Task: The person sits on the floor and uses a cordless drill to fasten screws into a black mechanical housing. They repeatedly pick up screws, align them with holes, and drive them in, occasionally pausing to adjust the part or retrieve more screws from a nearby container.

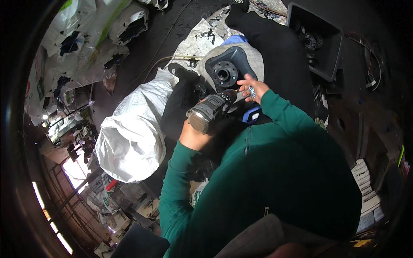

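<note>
My left hand (194, 136) is wrapped around the grip of a grey and black cordless drill (211, 110), whose chuck points up and right. By the drill's tip, my right hand (257, 89) holds several small silvery screws (251, 92) against its palm, thumb and fingers partly bent. Just beyond both hands lies a dark part with a broad flared plate (242, 60) and a round hub (224, 74), which has a central bore and holes around it. It rests on a pale cloth-like cover (257, 58) between my black-trousered legs.
A large white woven sack (133, 133) stands open-mouthed by my left leg. At the far right, a dark grey bin (333, 66) holds round metal parts (312, 41). Plastic bags (81, 47) crowd the far left. A hose (172, 57) runs across the dark floor.
</note>
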Available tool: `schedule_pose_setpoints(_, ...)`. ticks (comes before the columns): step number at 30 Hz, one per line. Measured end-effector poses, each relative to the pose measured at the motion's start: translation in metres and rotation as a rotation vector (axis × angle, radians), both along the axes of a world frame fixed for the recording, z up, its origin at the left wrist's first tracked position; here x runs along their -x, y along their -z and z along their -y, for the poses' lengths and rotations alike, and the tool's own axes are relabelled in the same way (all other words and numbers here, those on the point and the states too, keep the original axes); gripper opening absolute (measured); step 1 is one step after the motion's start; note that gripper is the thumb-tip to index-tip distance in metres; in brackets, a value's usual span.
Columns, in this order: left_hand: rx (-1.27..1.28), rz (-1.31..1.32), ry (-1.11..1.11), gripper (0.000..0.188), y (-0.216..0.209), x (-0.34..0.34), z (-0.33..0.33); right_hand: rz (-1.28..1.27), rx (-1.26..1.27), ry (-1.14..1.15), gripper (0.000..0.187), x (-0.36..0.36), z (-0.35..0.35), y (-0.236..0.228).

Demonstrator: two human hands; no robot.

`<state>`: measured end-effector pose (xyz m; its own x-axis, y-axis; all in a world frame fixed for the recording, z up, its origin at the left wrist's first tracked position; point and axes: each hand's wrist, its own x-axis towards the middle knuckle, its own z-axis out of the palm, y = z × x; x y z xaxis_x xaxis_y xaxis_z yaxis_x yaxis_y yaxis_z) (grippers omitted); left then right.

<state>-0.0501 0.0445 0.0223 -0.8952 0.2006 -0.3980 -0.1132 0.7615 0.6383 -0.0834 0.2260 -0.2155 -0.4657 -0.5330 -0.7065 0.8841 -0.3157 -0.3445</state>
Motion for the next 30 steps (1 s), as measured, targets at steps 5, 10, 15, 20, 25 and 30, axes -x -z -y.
schedule_pose_setpoints(5,-0.068,0.028,-0.024,0.044,0.006,-0.03,-0.006,-0.038,0.296,0.009,0.077,-0.01,-0.023,-0.035)
schedule_pose_setpoints(10,-0.072,-0.011,0.0,0.045,0.009,-0.042,-0.002,-0.083,0.179,-0.078,0.076,-0.012,-0.019,-0.056)
schedule_pose_setpoints(15,-0.144,-0.03,-0.042,0.051,0.012,-0.045,-0.002,-0.111,0.173,-0.148,0.074,-0.014,-0.014,-0.059)
schedule_pose_setpoints(20,-0.075,-0.051,0.005,0.05,0.009,-0.046,0.006,-0.111,0.187,-0.088,0.049,-0.012,-0.015,-0.055)
schedule_pose_setpoints(25,0.006,-0.048,0.088,0.053,0.005,-0.045,0.018,-0.104,0.233,-0.046,0.035,-0.011,-0.018,-0.051)
schedule_pose_setpoints(30,-0.046,-0.022,0.045,0.055,0.005,-0.041,0.02,-0.051,0.297,-0.031,0.035,-0.009,-0.018,-0.049)
